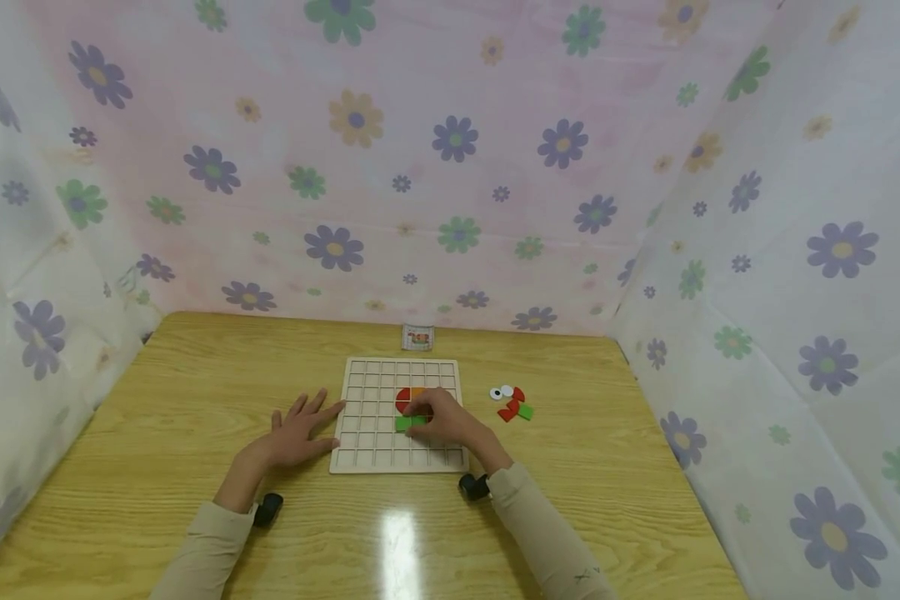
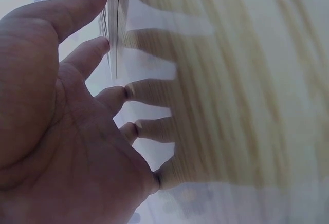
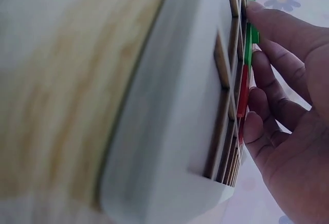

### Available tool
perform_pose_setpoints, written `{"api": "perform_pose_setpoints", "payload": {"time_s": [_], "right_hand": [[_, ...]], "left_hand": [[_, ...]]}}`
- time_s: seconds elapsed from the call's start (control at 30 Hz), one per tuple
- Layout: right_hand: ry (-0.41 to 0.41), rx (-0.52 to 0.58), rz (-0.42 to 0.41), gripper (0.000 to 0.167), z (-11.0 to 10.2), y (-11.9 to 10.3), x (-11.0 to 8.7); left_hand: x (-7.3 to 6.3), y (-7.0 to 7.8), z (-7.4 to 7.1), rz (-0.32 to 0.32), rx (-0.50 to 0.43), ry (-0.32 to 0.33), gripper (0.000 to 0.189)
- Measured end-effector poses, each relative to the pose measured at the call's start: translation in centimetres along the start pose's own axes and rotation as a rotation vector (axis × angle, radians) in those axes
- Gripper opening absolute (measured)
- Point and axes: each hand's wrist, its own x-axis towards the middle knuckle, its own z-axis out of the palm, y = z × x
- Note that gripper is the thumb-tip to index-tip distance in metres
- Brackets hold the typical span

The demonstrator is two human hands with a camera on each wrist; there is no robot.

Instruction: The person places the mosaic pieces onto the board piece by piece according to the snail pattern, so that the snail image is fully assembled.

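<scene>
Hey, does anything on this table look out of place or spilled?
Nothing looks spilled or damaged. The loose pieces right of the board lie jumbled at mixed angles, which looks untidy but probably just means they're unplaced.

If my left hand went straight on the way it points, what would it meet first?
Most likely the grid board: your left hand points forward and rightward, and its thumb and index finger look to be touching the board's left edge.
</scene>
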Motion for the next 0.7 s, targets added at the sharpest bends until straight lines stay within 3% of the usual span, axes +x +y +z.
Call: {"api": "perform_pose_setpoints", "payload": {"time_s": [0.7], "right_hand": [[0.002,0.028,0.039,0.016,0.22,0.44,0.24]], "left_hand": [[-0.27,0.4,-0.28,-0.007,-0.028,-0.018,0.068]]}}
